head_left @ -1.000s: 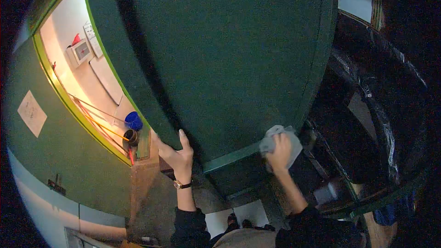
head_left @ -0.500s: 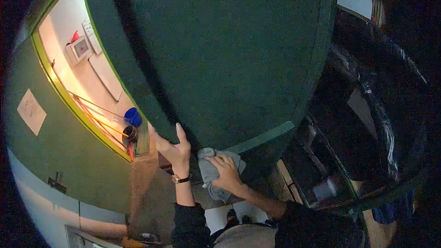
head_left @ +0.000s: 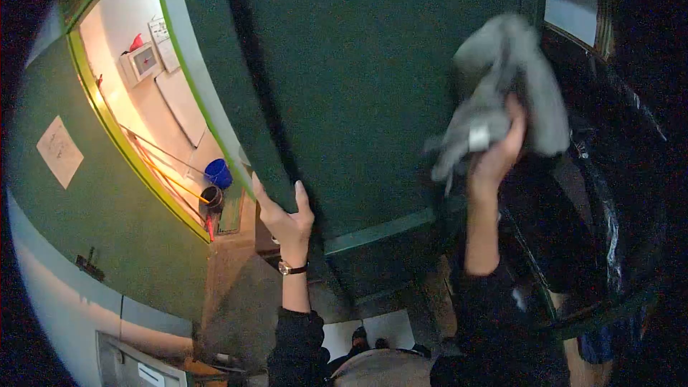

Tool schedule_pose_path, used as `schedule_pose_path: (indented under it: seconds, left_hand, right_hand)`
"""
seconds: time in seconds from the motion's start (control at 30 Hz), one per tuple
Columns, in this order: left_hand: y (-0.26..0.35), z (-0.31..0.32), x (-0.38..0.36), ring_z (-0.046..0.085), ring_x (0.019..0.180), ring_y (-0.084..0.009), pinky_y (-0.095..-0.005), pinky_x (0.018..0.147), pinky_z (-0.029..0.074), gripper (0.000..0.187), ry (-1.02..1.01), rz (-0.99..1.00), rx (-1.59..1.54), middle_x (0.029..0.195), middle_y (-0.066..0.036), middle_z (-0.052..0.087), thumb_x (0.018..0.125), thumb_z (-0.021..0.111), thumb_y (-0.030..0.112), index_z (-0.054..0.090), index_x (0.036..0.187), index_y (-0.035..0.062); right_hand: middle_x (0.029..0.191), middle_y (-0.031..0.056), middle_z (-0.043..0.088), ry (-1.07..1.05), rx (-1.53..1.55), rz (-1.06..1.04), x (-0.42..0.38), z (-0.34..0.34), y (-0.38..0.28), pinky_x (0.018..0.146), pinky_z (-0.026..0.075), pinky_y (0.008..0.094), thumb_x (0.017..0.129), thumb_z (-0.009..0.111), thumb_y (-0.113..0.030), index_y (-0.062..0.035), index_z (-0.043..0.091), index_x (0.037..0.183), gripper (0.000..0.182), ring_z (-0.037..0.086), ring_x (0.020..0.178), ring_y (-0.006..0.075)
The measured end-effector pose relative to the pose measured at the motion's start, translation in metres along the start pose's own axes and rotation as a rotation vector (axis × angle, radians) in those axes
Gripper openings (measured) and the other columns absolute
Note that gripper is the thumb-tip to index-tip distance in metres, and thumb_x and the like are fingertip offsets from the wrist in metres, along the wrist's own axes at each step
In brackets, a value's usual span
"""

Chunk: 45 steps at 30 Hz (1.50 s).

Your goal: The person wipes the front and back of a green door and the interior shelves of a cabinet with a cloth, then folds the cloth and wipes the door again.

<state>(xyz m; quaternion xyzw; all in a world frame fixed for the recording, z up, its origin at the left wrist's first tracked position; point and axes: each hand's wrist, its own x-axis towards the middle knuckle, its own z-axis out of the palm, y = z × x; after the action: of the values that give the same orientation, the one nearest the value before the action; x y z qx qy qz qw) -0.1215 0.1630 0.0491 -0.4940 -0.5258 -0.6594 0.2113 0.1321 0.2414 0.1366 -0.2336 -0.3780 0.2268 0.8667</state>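
A large dark green door panel (head_left: pixel 373 100) fills the middle of the view. My left hand (head_left: pixel 285 221), with a watch (head_left: pixel 290 269) on the wrist, is at the panel's lower left edge, thumb and fingers spread apart. To the right, my right hand (head_left: pixel 502 154) is raised and holds a crumpled grey cloth (head_left: pixel 545 100) in front of the panel's right side. The cloth is blurred by motion and hides part of the hand.
Through the lit doorway at left are a blue bucket (head_left: pixel 218 173), a dark bucket (head_left: pixel 211 197), long poles and a wall box (head_left: pixel 140 63). A paper sheet (head_left: pixel 60 152) hangs on the green wall. Black plastic sheeting (head_left: pixel 609 165) covers things at right.
My right hand has lifted the cloth from the panel's lower edge up to its right side. My left hand remains at the panel's edge. The view has shifted slightly.
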Motion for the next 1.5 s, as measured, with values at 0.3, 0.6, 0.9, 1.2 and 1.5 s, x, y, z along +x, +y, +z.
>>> schedule_pose_path:
  seconds: [0.3,0.6,0.9,1.2,1.5]
  left_hand:
    - [-0.005,0.003,-0.002,0.056,0.103,-0.0405,-0.0397,0.087,0.044,0.066,0.001,0.039,-0.021,0.115,-0.03,0.052,0.079,0.064,0.012,0.03,0.133,-0.0051]
    - [-0.004,-0.005,-0.005,0.057,0.098,-0.0409,-0.0399,0.083,0.045,0.064,-0.037,-0.001,-0.048,0.113,-0.028,0.053,0.084,0.053,0.027,0.028,0.135,-0.0035]
    - [-0.006,-0.013,-0.007,0.056,0.102,-0.0382,-0.0402,0.087,0.043,0.086,-0.047,-0.022,-0.174,0.116,-0.027,0.053,0.085,0.022,0.066,0.028,0.135,-0.0043]
    - [-0.018,-0.005,-0.007,0.05,0.113,-0.0328,-0.0397,0.097,0.036,0.069,0.013,-0.025,-0.287,0.121,-0.024,0.051,0.091,0.03,0.049,0.035,0.131,-0.0064]
    - [-0.023,-0.011,-0.011,0.052,0.109,-0.027,-0.0364,0.093,0.039,0.051,0.023,-0.133,-0.307,0.12,-0.02,0.053,0.093,0.031,0.03,0.041,0.128,-0.0046]
  right_hand:
    - [0.15,0.0099,0.018,-0.214,-0.716,-1.019,0.123,0.228,-0.087,0.104,-0.004,0.0648,0.082,0.049,-0.027,-0.0183,0.029,0.141,0.063,0.008,0.138,0.0377]
    - [0.147,0.0199,0.018,-0.549,-0.281,-1.069,-0.006,0.253,-0.061,0.107,-0.001,0.0607,0.085,0.049,-0.041,-0.0058,0.024,0.141,0.071,0.014,0.138,0.0327]
    - [0.142,0.0264,0.027,-0.794,-0.035,-0.914,-0.101,0.157,0.019,0.108,-0.004,0.0572,0.077,0.049,-0.031,0.0098,0.036,0.129,0.068,0.024,0.135,0.0359]
    - [0.147,0.0193,0.011,-1.137,-0.354,-0.761,-0.229,0.007,0.134,0.106,0.006,0.0635,0.091,0.041,-0.025,0.0013,0.027,0.137,0.055,0.016,0.136,0.035]
    - [0.145,0.0184,0.022,-1.689,-0.442,0.151,-0.23,-0.01,0.121,0.111,0.02,0.0397,0.093,0.036,-0.009,-0.0023,0.029,0.138,0.047,0.026,0.133,0.0287]
